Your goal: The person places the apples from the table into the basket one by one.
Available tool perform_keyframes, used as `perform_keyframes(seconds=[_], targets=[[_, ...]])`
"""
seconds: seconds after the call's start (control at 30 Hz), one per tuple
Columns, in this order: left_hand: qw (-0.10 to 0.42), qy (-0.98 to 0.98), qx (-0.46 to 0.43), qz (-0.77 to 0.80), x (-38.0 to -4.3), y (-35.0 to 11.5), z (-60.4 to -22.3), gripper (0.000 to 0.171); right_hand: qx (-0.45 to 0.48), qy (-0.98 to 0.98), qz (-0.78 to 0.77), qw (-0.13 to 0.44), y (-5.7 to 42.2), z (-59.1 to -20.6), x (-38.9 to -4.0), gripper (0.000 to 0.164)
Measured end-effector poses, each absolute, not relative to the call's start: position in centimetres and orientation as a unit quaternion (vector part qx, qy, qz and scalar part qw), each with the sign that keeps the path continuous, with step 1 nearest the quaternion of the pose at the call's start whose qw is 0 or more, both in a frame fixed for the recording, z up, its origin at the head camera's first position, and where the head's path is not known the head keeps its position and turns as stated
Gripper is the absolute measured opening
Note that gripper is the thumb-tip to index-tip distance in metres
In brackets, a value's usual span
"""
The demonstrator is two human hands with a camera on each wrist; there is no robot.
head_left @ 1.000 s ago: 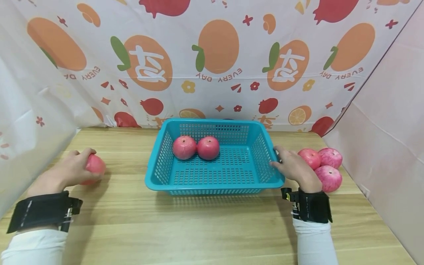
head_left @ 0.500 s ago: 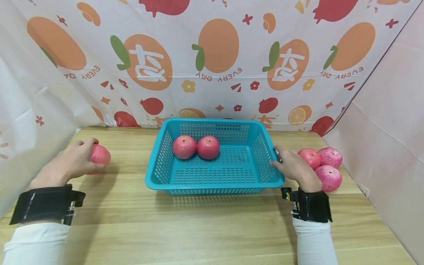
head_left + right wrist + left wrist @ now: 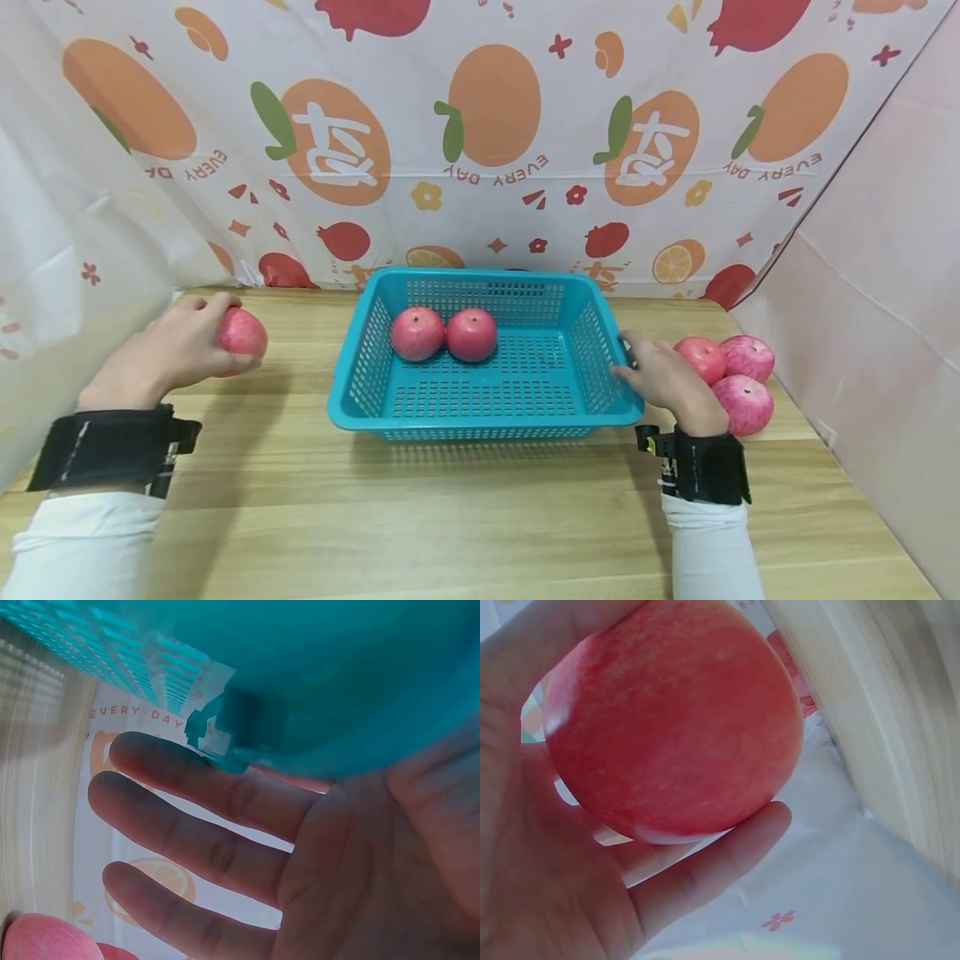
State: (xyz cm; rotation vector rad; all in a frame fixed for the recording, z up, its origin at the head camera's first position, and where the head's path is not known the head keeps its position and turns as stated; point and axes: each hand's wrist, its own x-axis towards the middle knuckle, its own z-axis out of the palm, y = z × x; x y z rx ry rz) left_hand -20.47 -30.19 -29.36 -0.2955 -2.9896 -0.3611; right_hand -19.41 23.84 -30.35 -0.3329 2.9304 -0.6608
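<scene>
My left hand [image 3: 176, 342] grips a red apple [image 3: 242, 332] above the left side of the table. In the left wrist view, the apple [image 3: 679, 724] fills the space between thumb and fingers. A teal plastic basket [image 3: 480, 422] stands mid-table with two red apples [image 3: 417, 334] side by side in its left half. At the basket's right end, my right hand [image 3: 667, 375] holds the rim, thumb and forefinger at the edge. From the right wrist view, the other fingers [image 3: 187, 844] stretch out below the teal rim [image 3: 337, 742]; the thumb is mostly hidden.
Three more apples [image 3: 742, 404] sit together on the table just right of my right hand. The wooden table [image 3: 480, 517] reaches back to a white fruit-printed curtain [image 3: 405, 108]. Pale sheets hang along the left and right sides.
My left hand has carried its apple up the view and slightly right, toward the back of the table. The right hand and the basket have stayed put.
</scene>
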Motion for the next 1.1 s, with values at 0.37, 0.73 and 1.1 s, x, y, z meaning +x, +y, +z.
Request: perform_keyframes(seconds=[0.37, 0.73, 1.1], targets=[[0.080, -0.986, -0.101, -0.104, -20.6, -28.9, -28.2, 0.076, -0.116, 0.966, -0.222, 0.059, 23.8, -30.4, -19.4, 0.058], [0.077, -0.986, -0.107, -0.105, -20.8, -27.6, -27.0, 0.076, -0.115, 0.968, -0.218, 0.056, 23.8, -30.5, -19.4, 0.059], [0.066, -0.985, -0.111, -0.114, -21.4, -26.7, -26.2, 0.079, -0.113, 0.968, -0.216, 0.054, 23.8, -30.5, -19.4, 0.060]])
